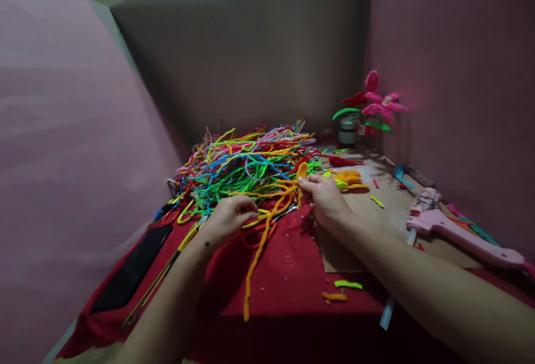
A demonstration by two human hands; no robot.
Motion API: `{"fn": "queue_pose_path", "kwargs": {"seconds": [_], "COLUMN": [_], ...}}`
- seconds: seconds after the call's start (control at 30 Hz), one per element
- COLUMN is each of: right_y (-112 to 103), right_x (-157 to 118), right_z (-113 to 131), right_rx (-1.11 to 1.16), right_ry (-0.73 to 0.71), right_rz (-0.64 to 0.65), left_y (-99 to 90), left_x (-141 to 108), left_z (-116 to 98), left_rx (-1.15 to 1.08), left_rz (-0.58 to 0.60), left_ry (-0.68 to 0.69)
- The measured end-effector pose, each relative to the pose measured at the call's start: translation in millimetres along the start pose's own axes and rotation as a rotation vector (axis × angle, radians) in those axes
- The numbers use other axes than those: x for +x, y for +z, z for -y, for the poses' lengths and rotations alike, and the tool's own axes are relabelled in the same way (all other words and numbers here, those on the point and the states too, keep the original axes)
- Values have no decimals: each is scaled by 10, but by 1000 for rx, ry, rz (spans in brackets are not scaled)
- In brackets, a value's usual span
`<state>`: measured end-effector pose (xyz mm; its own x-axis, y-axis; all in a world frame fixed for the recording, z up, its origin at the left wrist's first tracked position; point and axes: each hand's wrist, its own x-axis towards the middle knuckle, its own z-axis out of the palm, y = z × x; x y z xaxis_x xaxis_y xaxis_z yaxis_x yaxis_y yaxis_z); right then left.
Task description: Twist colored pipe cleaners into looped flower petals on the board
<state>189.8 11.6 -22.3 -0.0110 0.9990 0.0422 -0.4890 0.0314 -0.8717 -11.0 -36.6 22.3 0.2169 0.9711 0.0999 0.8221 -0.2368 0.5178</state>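
My right hand (326,199) pinches an orange pipe cleaner (302,171) bent into a small loop at its top, over the right front of the pile. My left hand (229,216) is curled closed in front of the pile, close to yellow and orange strands; whatever is between its fingertips is hidden. Between the hands, a long orange pipe cleaner (258,258) trails down over the red cloth. Under these strands lie scissors with red handles (261,236), partly covered. The big heap of many-coloured pipe cleaners (246,163) rises behind both hands.
A pink glue gun (463,236) with a clear glue stick lies right on a cardboard sheet (343,252). Orange petal shapes (349,179) sit beside my right hand. A black phone (132,266) is at left. Pink flowers (382,105) stand behind. Walls close both sides.
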Motion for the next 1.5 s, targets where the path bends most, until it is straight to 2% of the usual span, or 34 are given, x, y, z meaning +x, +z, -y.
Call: {"fn": "queue_pose_path", "kwargs": {"seconds": [0.07,0.17,0.27,0.33,0.43,0.57,0.63,0.73,0.83,0.93,1.0,1.17,1.3,1.5], "right_y": [9,12,7,6,6,6,3,-4,-8,-7,-3,13,21,32], "right_x": [-9,-10,-10,-13,-16,-11,-4,4,6,9,13,17,11,7], "right_z": [-21,-45,-54,-54,-49,-47,-50,-56,-54,-45,-38,-18,5,40], "right_rx": [16,20,-9,-18,-8,10,14,-1,-12,-10,2,51,92,141], "right_ry": [10,5,-19,-22,-16,1,-3,-15,-8,1,6,42,92,117], "right_rz": [5,15,31,29,33,31,21,11,11,-8,-20,-39,-48,-52], "left_y": [44,180,301,329,293,226,219,226,225,228,247,291,267,264], "left_x": [-94,-193,-190,-135,-8,185,270,336,291,160,71,-24,-51,-160], "left_z": [21,-21,-79,-87,-44,85,169,285,321,249,174,59,58,126], "left_rx": [244,309,446,574,698,817,864,840,651,515,538,617,598,553], "left_rz": [44,76,51,86,129,67,-11,-112,-128,-72,8,122,149,147], "left_ry": [1,45,-10,-45,36,85,97,65,62,140,170,242,307,272]}}
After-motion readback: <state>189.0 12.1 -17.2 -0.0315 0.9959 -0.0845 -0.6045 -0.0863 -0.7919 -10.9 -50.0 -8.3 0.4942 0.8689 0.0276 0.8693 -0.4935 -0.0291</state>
